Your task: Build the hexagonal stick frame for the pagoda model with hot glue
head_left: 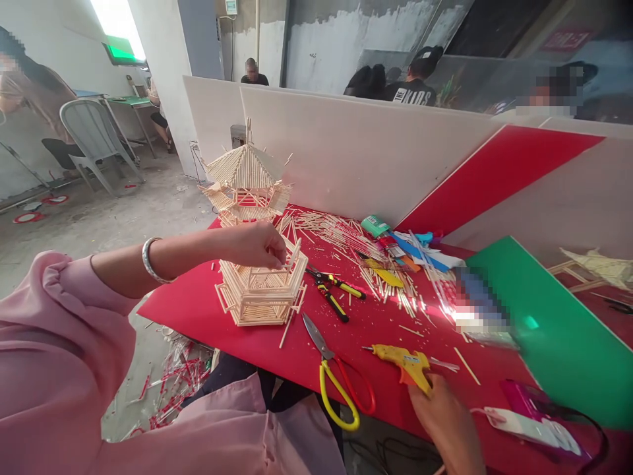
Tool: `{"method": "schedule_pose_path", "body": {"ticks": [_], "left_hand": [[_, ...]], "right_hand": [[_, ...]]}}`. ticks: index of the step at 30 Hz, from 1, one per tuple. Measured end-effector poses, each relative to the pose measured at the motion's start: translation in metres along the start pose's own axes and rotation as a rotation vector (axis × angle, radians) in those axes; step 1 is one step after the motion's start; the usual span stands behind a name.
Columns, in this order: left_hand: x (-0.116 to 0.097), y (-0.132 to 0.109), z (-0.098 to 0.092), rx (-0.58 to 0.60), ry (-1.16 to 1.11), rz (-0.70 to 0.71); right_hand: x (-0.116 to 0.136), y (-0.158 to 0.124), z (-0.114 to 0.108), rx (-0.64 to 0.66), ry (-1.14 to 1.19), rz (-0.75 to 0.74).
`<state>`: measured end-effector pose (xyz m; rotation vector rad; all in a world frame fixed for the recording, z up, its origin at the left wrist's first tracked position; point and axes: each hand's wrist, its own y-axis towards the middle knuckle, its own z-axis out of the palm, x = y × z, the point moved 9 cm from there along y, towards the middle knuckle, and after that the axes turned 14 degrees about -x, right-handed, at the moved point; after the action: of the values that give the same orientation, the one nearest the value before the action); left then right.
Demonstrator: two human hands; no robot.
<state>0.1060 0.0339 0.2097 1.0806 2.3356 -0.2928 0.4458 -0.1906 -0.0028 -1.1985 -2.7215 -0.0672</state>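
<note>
My left hand [260,245] is closed in a pinch over the lower tier of a pagoda model [260,313] built from thin wooden sticks. Its fingertips are close to a short upright stick piece [295,253]; what they hold, if anything, is hidden. The model's pointed roof [246,167] rises behind my forearm. On the right, my right hand [448,419] is wrapped round the handle of a yellow hot glue gun [403,361], whose nozzle points left over the red tabletop. Between the model and the glue gun lie scissors [326,359] with one yellow and one red handle.
Black-and-yellow pliers [333,290] lie right of the model. Loose sticks [326,227] are strewn across the red table [291,356]. A green board [554,330] and a white power strip [534,429] are at the right. A white partition [336,152] stands behind; several people sit beyond.
</note>
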Motion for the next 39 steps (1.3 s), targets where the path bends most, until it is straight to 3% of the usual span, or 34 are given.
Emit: {"method": "schedule_pose_path", "body": {"ticks": [5, 7, 9, 12, 17, 20, 23, 27, 39], "left_hand": [[0.005, -0.002, -0.003, 0.016, -0.119, -0.049], [0.008, -0.003, -0.009, -0.017, -0.162, -0.068], [0.011, -0.004, -0.014, -0.05, -0.204, -0.082], [0.017, -0.008, -0.02, -0.105, -0.261, -0.111], [0.029, -0.013, -0.028, -0.22, -0.327, -0.167], [0.033, -0.017, -0.034, -0.289, -0.399, -0.145], [0.037, -0.021, -0.039, -0.346, -0.474, -0.126], [0.043, -0.022, -0.038, -0.374, -0.518, -0.133], [0.04, -0.017, -0.028, -0.319, -0.48, -0.112]], "right_hand": [[0.004, -0.016, -0.011, -0.089, 0.629, 0.143], [0.027, -0.031, -0.025, -0.1, 0.914, 0.125], [0.065, -0.049, -0.042, -0.075, 1.032, 0.017], [0.123, -0.076, -0.072, -0.16, 0.934, -0.113], [0.205, -0.106, -0.119, -0.594, 0.797, -0.397], [0.236, -0.122, -0.134, -0.896, 0.645, -0.574], [0.253, -0.136, -0.138, -1.071, 0.545, -0.676], [0.26, -0.147, -0.141, -1.128, 0.519, -0.726], [0.267, -0.152, -0.145, -1.101, 0.489, -0.734]]}}
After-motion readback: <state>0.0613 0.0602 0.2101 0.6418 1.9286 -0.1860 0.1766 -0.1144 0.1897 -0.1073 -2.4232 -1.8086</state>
